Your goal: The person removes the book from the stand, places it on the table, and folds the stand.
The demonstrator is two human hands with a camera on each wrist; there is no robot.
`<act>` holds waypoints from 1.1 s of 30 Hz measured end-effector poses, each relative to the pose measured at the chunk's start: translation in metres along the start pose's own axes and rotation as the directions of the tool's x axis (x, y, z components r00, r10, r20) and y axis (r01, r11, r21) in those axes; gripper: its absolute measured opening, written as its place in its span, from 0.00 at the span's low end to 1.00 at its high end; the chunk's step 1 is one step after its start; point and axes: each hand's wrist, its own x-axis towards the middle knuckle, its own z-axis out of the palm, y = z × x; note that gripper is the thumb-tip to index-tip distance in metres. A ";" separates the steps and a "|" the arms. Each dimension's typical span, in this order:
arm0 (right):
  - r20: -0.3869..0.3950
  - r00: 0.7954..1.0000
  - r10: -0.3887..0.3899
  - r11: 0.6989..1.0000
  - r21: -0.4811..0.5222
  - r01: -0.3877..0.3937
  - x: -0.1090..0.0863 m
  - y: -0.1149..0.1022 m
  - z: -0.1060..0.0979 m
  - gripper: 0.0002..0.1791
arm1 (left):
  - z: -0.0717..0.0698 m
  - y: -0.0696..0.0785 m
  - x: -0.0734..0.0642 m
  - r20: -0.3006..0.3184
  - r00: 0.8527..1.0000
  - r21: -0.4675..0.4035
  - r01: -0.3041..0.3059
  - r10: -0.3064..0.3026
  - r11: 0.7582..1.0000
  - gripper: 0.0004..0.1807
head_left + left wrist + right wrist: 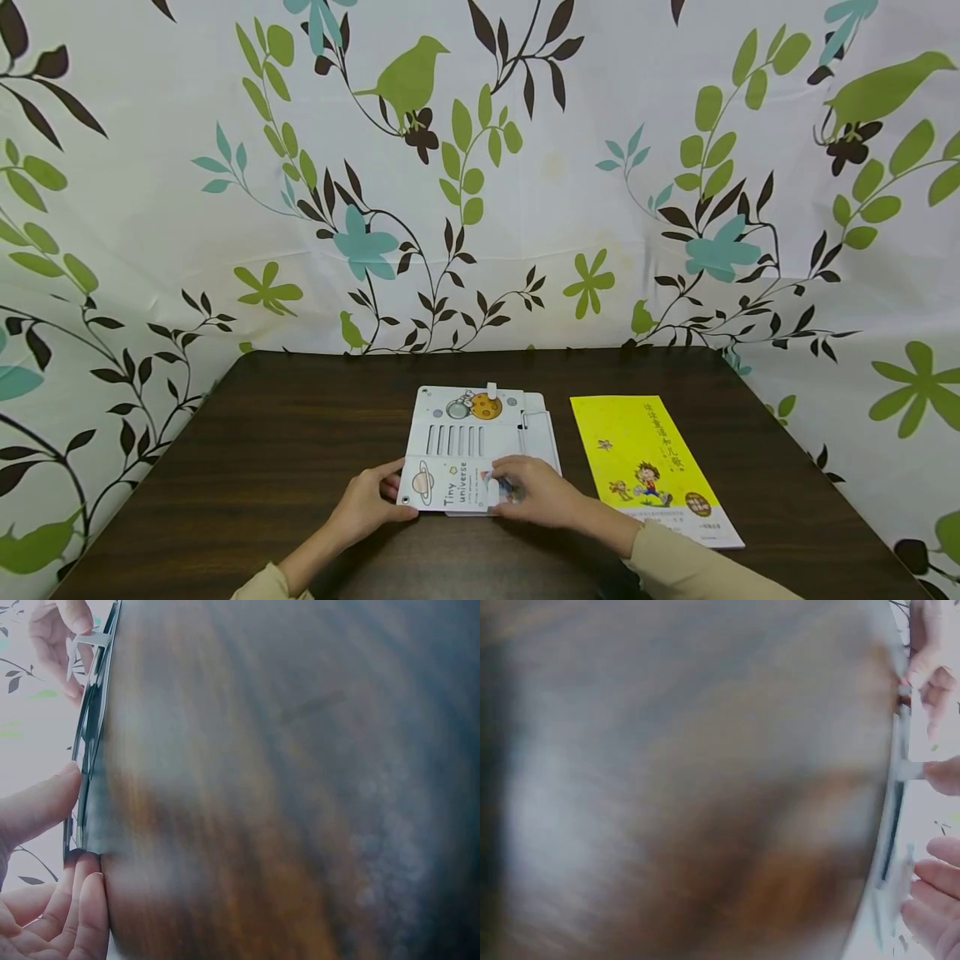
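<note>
A white book stand (450, 446), printed with planets and the words "Tiny universe", is in the middle of the dark table in the head view. My left hand (367, 502) grips its lower left corner, thumb on the near edge and fingers behind. In the left wrist view the stand (91, 727) appears edge-on between thumb and fingers. My right hand (538, 493) is at its lower right part, thumb against a small white page clip (910, 771). Those fingers cover part of the printed panel. Another white clip (492, 390) sticks up at the top edge.
A yellow book (630, 442) with cartoon children on its cover lies to the right of the stand. The dark wooden table (300, 417) ends at a white curtain (525, 292) patterned with leaves and birds.
</note>
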 end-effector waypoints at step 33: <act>-0.184 0.939 0.290 0.938 0.247 -0.242 0.110 0.075 -0.020 0.24 | -0.001 0.002 0.000 0.008 1.000 -0.004 0.006 -0.006 1.000 0.43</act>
